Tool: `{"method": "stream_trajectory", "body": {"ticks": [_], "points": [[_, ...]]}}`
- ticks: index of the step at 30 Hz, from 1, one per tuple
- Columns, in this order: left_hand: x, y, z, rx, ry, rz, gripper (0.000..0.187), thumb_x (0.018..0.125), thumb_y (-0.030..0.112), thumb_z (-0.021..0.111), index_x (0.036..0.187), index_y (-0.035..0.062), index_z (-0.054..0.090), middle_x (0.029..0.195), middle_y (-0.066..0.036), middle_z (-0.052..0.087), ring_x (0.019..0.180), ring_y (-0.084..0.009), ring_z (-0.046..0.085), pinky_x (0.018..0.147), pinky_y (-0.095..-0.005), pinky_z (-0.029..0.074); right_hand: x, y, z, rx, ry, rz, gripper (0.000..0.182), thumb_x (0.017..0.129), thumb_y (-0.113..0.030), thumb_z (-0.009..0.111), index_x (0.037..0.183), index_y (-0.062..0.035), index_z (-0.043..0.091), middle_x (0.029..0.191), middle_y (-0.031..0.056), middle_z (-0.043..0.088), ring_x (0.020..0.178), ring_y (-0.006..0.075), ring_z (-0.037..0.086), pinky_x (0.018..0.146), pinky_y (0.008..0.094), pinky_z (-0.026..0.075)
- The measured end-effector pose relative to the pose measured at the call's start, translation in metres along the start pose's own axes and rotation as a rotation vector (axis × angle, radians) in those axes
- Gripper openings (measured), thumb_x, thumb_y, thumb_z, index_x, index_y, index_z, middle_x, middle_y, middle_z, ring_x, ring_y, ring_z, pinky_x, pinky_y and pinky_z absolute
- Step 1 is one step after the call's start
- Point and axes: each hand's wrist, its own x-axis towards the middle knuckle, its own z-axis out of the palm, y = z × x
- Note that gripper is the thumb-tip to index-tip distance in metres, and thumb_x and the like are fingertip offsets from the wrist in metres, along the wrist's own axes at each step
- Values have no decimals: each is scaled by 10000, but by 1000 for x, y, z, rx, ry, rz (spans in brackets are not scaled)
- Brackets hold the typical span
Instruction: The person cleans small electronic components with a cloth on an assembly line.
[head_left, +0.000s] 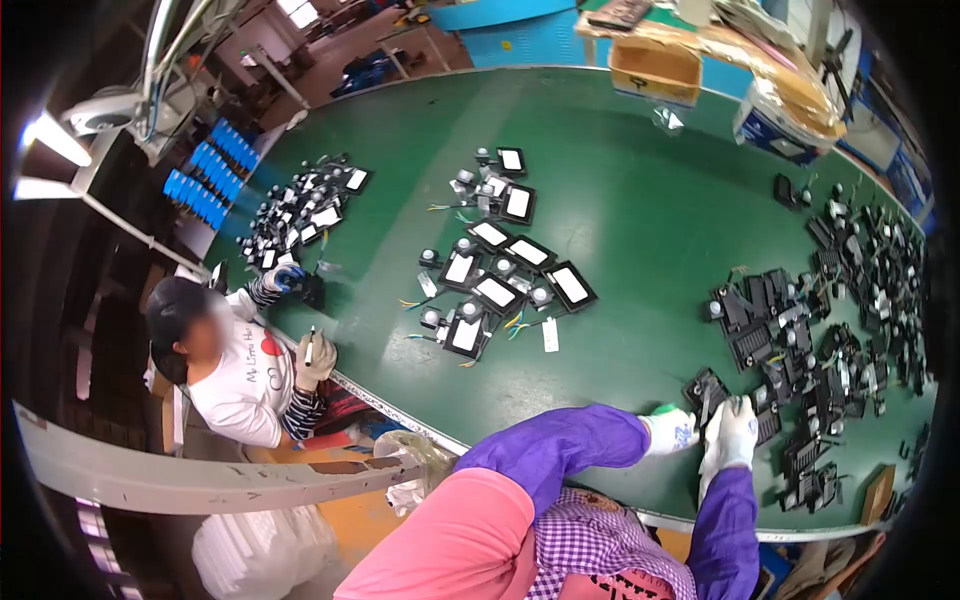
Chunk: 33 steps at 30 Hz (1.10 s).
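Both of my hands wear white gloves and meet at the table's near edge, right of centre. Between them is a black floodlight (706, 391) with a finned back, tilted up. My left hand (672, 430) grips its lower left side. My right hand (732, 434) has its fingers bent around the right side; the fingertips are small and partly hidden. Just beyond lies a heap of similar black floodlights (745, 335), finned backs showing. Mid-table, several floodlights (497, 292) lie with white panels up, with round sensors and coloured wires.
A co-worker (245, 365) in gloves sits at the left, a pen in one hand, beside another pile of lamps (300, 215). The green table (640, 160) spans the view. A cardboard box (655, 72) hangs at the far edge. A grey metal bar (220, 487) crosses the lower left.
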Motion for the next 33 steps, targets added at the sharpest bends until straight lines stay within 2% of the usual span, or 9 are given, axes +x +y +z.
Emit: {"method": "stream_trajectory", "body": {"ticks": [4,8,11,14,17,23,28,31,33], "points": [[-2,22,-78,-269,50,-6,521,778,408,667,1089,9,542,873,-180,622,703,-319,669,580,-438,513,-23,7,-24,363,124,114,287,998,-133,507,1212,54,544,1102,173,679,1005,221,652,879,331,497],[-28,4,-121,-1437,0,-491,553,862,306,712,1296,94,444,909,-98,663,608,-196,620,489,-335,517,-36,41,-30,549,286,265,301,1008,-167,517,1216,49,542,1165,145,659,1020,209,626,900,308,480],[-49,-16,-98,-1455,72,-751,609,887,322,711,1363,110,395,1037,-94,652,585,-144,602,426,-287,479,-53,54,-25,652,207,151,276,996,-132,520,1220,26,555,1121,112,642,997,179,603,884,294,468],[-68,-44,-56,-998,183,-714,720,789,424,784,1271,-8,468,1155,-208,654,1023,-336,648,851,-402,527,-70,41,-18,671,148,182,225,983,-98,520,1168,18,574,1060,91,647,981,153,592,864,286,467],[-68,-37,-54,-665,42,-866,873,741,494,789,1312,-63,435,1189,-270,630,1087,-412,622,899,-424,518,-86,9,-25,644,98,359,185,963,-106,532,1119,-33,601,879,100,686,823,228,652,760,338,504],[-74,-24,-61,-662,-36,-776,725,737,352,826,1244,-54,504,1121,-221,660,1014,-348,663,892,-384,522,-87,28,-29,-9,190,254,252,959,-323,531,1018,-85,592,862,183,674,839,371,661,723,426,491],[-63,-35,-40,-1544,-351,-652,561,823,62,746,1303,-3,462,1049,-106,651,797,-178,642,650,-312,551,-83,37,-27,-26,141,307,230,944,-303,541,1027,-92,584,927,180,676,900,379,645,765,436,488],[-59,-18,-29,-1684,-341,-695,615,853,14,692,1383,37,381,1048,-97,649,699,-143,608,545,-279,518,-100,1,-12,770,153,367,206,936,-261,540,1023,-77,575,986,207,654,911,391,645,771,453,492],[-64,2,-14,-1616,-138,-697,647,826,10,705,1382,27,373,1102,-101,637,758,-172,624,564,-291,528,-121,-22,-21,19,-12,-3,188,919,-225,535,1028,-78,573,1002,208,643,919,390,644,800,461,497]]}}
